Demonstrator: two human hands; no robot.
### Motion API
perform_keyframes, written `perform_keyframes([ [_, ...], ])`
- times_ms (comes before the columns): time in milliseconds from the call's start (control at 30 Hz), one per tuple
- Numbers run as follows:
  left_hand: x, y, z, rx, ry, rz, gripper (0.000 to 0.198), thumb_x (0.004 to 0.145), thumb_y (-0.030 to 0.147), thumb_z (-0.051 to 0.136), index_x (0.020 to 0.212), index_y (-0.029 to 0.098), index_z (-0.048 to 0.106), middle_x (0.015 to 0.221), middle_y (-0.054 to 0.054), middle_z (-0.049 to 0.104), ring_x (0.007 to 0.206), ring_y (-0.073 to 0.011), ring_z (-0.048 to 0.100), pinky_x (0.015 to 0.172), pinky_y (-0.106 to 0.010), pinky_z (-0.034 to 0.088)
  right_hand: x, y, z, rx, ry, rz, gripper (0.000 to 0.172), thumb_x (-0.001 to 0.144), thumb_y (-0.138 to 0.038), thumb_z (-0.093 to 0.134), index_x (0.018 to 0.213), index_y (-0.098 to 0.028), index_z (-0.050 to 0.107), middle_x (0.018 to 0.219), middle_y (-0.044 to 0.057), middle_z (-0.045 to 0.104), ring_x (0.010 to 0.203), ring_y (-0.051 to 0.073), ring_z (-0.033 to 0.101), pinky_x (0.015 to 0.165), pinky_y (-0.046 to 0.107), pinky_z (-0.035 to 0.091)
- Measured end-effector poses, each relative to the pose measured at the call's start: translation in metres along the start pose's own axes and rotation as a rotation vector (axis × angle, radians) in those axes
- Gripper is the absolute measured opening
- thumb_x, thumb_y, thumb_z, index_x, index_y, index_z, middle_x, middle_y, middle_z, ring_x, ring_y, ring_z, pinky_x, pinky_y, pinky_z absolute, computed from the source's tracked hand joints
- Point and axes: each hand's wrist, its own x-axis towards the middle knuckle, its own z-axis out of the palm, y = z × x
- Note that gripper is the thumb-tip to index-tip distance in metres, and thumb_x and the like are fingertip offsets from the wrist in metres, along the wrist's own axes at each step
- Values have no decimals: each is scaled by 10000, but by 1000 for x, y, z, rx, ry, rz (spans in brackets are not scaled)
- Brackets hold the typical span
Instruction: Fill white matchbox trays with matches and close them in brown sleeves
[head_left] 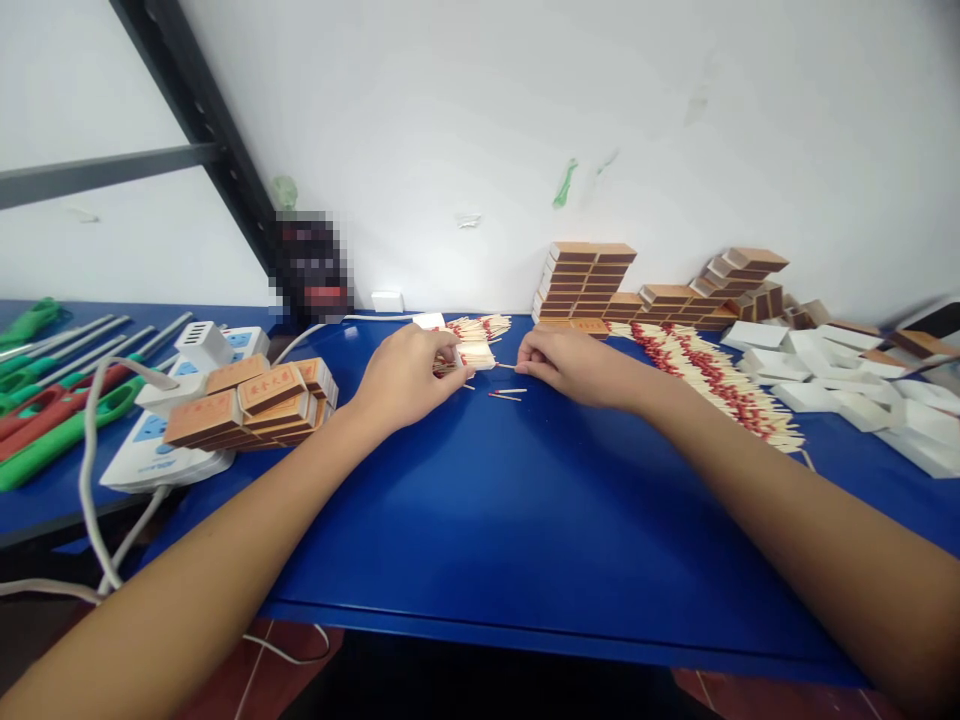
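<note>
My left hand [417, 368] is closed round a small white matchbox tray [484, 358] with pale matchsticks in it. Just to the right, my right hand [556, 362] pinches a single match [510, 367], whose red head points toward the tray. A couple of loose matches [507, 395] lie on the blue table [450, 520] below the gap between my hands. Behind the tray is a heap of red-tipped matches [484, 327]. Beyond my right forearm spreads a long band of matches [705, 380].
Matchboxes stand in stacks [589, 275] against the wall. White empty trays [847, 385] pile up at the right. At left, boxes [259, 405] rest on a power strip [161, 455] with a white cable, beside green- and red-handled tools [67, 420]. A dark metal frame [202, 130] rises behind.
</note>
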Motion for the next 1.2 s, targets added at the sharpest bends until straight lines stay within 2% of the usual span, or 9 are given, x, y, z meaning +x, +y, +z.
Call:
perform_keyframes([
  [100,0,0,0,-3,8,-11,241,954,416,778,1060,210,845,1026,-102,827,973,-313,724,786,-391,504,-3,-4,-7,26,-67,-8,158,1011,-293,593,908,-200,667,922,80,709,807,206,612,724,315,421],
  [233,1,0,0,-4,18,-6,237,948,422,782,1044,212,837,1044,-102,828,984,-311,722,804,-394,510,-7,-11,-13,17,-172,2,74,943,-217,646,916,-201,713,905,60,727,777,189,617,694,298,417],
  [533,0,0,0,-27,20,13,186,946,382,771,1000,212,825,1018,-95,822,950,-295,708,793,-386,496,-8,-14,-12,38,-221,14,109,920,-192,628,910,-214,735,896,51,741,752,185,621,670,306,431],
  [700,1,-1,0,-56,12,21,164,944,383,772,959,225,808,971,-83,816,916,-287,705,783,-379,484,-12,-10,-9,60,-201,-50,142,968,-293,607,866,-228,681,904,62,739,744,198,612,668,322,438],
  [800,1,-1,1,-80,-3,51,145,949,366,762,941,226,796,905,-60,804,881,-268,692,769,-368,470,-13,-8,-12,82,-219,-37,155,982,-336,603,892,-233,677,874,53,725,723,197,595,649,320,418],
  [1000,0,4,1,-133,-23,125,215,965,421,740,966,213,796,941,-65,810,910,-263,700,782,-367,476,-7,-14,-9,74,42,-117,162,1037,-328,556,947,-216,633,970,85,701,817,209,593,729,323,416],
  [1200,-1,6,-1,-221,-25,150,225,977,429,723,981,228,826,928,-50,811,836,-227,705,741,-338,463,-6,-22,-6,29,179,-154,124,1039,-267,578,978,-205,666,1027,98,666,885,224,608,776,335,415],
])
